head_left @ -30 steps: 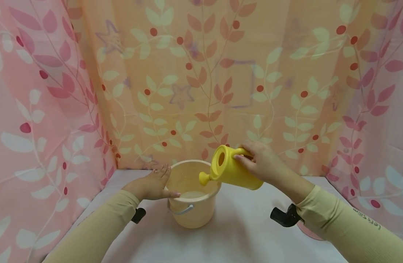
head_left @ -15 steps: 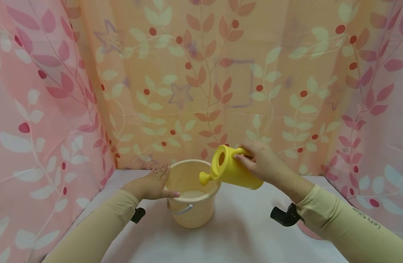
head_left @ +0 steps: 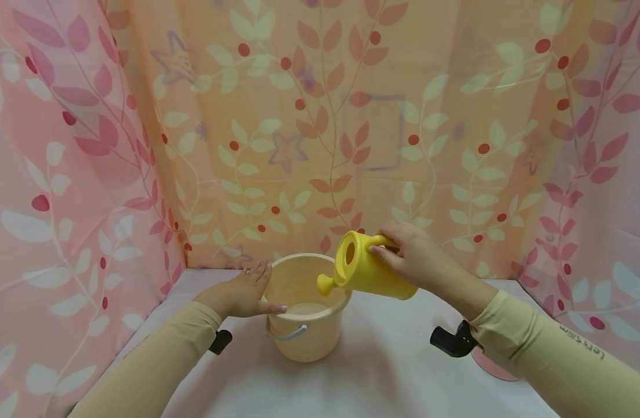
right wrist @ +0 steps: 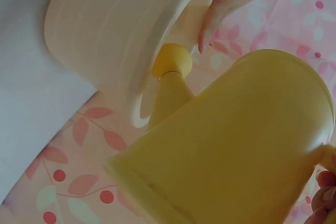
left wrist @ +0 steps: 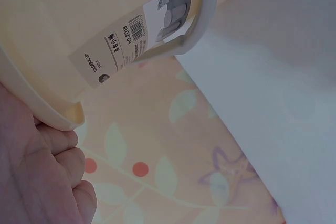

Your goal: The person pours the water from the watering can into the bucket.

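A cream bucket (head_left: 306,339) stands upright, its pale grey handle (head_left: 296,333) hanging at the front. My left hand (head_left: 240,293) rests on the bucket's left rim with fingers straight and thumb spread along the near side. In the left wrist view, the fingers lie right at the rim beside a printed label (left wrist: 137,34). My right hand (head_left: 421,258) grips the handle of a yellow watering can (head_left: 385,280), tilted left. Its round spout head (head_left: 326,284) points into the bucket's mouth. From the right wrist view, the spout head (right wrist: 172,60) overlaps the rim.
A white-covered table (head_left: 403,377) spreads beneath the bucket. Partly behind the right sleeve lies a flat pink round thing (head_left: 495,367). Leaf-patterned curtains (head_left: 325,145) enclose the back and both sides. A black wrist-camera mount (head_left: 450,341) sticks out below the right wrist.
Almost nothing differs. The watering can has tipped very slightly while the right forearm rose a touch. My left hand and the bucket stay where they were.
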`<control>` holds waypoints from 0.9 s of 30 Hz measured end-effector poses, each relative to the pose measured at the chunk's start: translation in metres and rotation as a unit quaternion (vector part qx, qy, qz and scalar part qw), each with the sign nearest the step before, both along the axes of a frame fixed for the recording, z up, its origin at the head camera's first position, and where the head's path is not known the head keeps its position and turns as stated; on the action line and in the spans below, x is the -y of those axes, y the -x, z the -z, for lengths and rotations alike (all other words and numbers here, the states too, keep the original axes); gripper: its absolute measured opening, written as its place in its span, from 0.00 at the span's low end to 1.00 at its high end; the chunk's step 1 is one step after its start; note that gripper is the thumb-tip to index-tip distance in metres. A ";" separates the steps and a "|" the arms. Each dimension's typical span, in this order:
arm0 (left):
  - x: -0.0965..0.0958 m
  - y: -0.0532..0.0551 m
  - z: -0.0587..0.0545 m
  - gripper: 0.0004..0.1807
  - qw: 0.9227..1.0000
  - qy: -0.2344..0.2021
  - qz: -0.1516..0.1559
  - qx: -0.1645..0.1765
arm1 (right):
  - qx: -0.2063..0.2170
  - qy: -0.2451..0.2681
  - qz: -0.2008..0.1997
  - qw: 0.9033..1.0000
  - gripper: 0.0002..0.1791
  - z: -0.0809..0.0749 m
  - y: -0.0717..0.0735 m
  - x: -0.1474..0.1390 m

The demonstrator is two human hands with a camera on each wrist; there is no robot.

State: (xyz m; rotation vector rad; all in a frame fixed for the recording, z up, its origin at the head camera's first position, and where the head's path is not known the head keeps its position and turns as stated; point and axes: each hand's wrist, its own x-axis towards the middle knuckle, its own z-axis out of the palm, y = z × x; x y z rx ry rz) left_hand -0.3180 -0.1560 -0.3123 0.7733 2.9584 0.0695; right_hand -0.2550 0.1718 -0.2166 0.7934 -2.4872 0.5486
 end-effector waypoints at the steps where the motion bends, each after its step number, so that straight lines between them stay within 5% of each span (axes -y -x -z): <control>1: 0.000 0.000 0.000 0.62 1.000 -0.001 0.001 0.000 | 0.001 -0.002 0.000 1.000 0.07 0.000 0.000 0.000; 27: -0.001 0.002 0.002 0.61 1.000 -0.001 -0.003 -0.001 | 0.005 -0.031 -0.018 0.999 0.07 -0.008 -0.001 0.009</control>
